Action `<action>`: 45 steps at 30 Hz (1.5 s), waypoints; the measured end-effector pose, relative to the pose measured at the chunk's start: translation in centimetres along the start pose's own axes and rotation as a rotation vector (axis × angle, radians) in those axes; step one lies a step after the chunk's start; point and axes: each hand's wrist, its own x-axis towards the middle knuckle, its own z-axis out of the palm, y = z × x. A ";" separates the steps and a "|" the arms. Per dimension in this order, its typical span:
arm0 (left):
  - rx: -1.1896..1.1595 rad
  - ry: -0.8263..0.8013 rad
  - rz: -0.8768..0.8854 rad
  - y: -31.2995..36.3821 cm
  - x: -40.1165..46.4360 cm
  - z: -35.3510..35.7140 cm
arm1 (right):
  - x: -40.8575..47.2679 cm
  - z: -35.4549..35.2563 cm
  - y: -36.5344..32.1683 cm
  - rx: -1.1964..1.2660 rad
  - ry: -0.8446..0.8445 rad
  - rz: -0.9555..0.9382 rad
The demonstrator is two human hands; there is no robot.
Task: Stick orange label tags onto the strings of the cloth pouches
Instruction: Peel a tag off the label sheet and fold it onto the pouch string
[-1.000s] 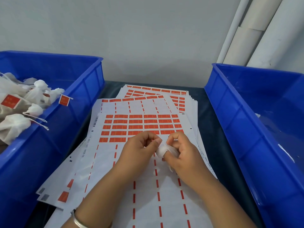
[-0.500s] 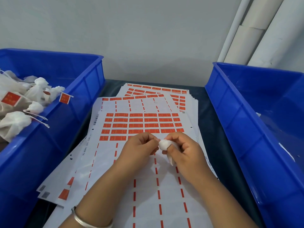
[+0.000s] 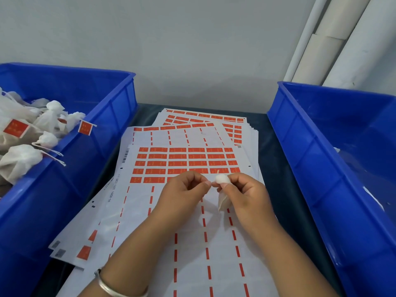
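Hands shifted slightly rightward; right hand grips small white gauzy cloth pouch, left hand pinches its string. Glossy orange label sheets on dark desk, pale wall behind.

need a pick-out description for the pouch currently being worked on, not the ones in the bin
Start at the stack of label sheets between the two blue bins. Above its middle the left hand and right hand meet; the pouch is the small white cloth bundle the right hand holds. Unlike the pouches in the left bin, it's held in the hands and shows no orange tag.
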 end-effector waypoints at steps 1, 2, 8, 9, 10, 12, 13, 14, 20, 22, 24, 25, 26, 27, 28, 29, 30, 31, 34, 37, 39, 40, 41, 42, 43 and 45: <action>0.006 -0.001 0.028 0.0 -0.1 0.0 | 0.0 0.0 -0.1 0.019 0.011 0.012; 0.015 -0.010 0.060 0.1 -0.2 0.0 | 0.0 0.0 -0.1 0.038 0.017 0.024; -0.025 -0.078 0.056 0.3 -0.5 -0.1 | -0.2 0.2 -0.4 0.066 -0.036 0.022; -0.043 -0.087 0.025 0.4 -0.5 -0.2 | -0.3 0.2 -0.4 0.074 -0.038 0.018; -0.048 -0.095 -0.004 0.4 -0.5 -0.3 | -0.3 0.1 -0.4 0.079 -0.042 0.008; -0.051 -0.106 -0.056 0.5 -0.5 -0.3 | -0.3 0.1 -0.5 0.092 -0.045 -0.007; -0.066 -0.112 -0.079 0.6 -0.5 -0.4 | -0.4 0.2 -0.7 0.092 -0.048 -0.011; -0.095 -0.121 -0.101 0.7 -0.4 -0.4 | -0.4 0.1 -0.7 0.079 -0.050 -0.026; -0.391 -0.204 -0.216 1.0 -0.4 -0.9 | -0.6 0.2 -0.9 0.025 -0.051 -0.117; -0.446 -0.221 -0.242 1.0 -0.4 -1.0 | -0.5 0.2 -0.8 0.020 -0.065 -0.128; -0.474 -0.224 -0.266 1.0 -0.4 -1.1 | -0.5 0.2 -0.8 0.004 -0.080 -0.145; -0.480 -0.223 -0.275 1.0 -0.4 -1.1 | -0.5 0.2 -0.8 -0.009 -0.085 -0.154; -0.481 -0.220 -0.278 0.9 -0.4 -1.1 | -0.5 0.3 -0.8 -0.022 -0.089 -0.164; -0.477 -0.214 -0.275 0.9 -0.3 -1.0 | -0.5 0.3 -0.8 -0.030 -0.093 -0.174; -0.466 -0.202 -0.269 0.8 -0.3 -0.9 | -0.5 0.4 -0.8 -0.039 -0.094 -0.181; -0.453 -0.186 -0.260 0.7 -0.3 -0.7 | -0.6 0.4 -0.9 -0.048 -0.090 -0.182; -0.445 -0.167 -0.246 0.7 -0.3 -0.5 | -0.6 0.4 -1.0 -0.055 -0.085 -0.180; -0.440 -0.154 -0.228 0.7 -0.3 -0.4 | -0.7 0.4 -1.0 -0.053 -0.081 -0.174; -0.427 -0.177 -0.168 0.8 -0.5 -0.2 | -0.7 0.4 -1.1 -0.005 -0.074 -0.154; -0.410 -0.201 -0.115 0.9 -0.7 -0.3 | -0.8 0.4 -1.4 0.085 -0.056 -0.113; -0.378 -0.175 -0.065 0.9 -0.7 -0.3 | -0.9 0.6 -1.5 0.129 -0.044 -0.078; -0.354 -0.154 -0.036 0.8 -0.7 -0.3 | -0.9 0.6 -1.5 0.143 -0.041 -0.063; -0.325 -0.130 -0.010 0.7 -0.7 -0.3 | -0.9 0.6 -1.5 0.149 -0.035 -0.051; -0.300 -0.105 0.007 0.7 -0.7 -0.2 | -0.9 0.6 -1.5 0.148 -0.029 -0.044; -0.283 -0.084 0.009 0.7 -0.7 -0.2 | -0.9 0.6 -1.5 0.141 -0.025 -0.046; -0.290 -0.069 -0.039 0.7 -0.6 -0.1 | -0.8 0.5 -1.4 0.135 -0.025 -0.063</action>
